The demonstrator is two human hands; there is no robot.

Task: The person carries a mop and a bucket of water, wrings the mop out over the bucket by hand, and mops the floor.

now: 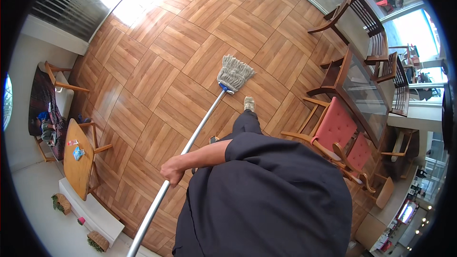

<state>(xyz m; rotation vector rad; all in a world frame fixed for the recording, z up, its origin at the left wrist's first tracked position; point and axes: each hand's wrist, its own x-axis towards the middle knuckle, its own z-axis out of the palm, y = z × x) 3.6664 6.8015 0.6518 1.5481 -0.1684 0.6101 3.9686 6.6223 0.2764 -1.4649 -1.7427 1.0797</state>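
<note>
A mop with a head of grey-white strings (234, 73) rests on the wooden floor ahead of me. A blue clamp joins it to a long silver metal handle (202, 124), which slants down to the lower left edge of the view. My right hand (173, 170) is closed round this handle, its forearm reaching leftward across my dark shirt. The handle's top end runs out of the picture. My left hand does not show.
Wood-patterned floor (166, 85) surrounds the mop. At left are a wooden table (78, 162) with small packets and a cushioned seat (63, 96). A red-cushioned chair (335, 123), a glass-topped table (364, 90) and stacked wooden chairs (366, 24) stand right. Planters (97, 240) sit lower left.
</note>
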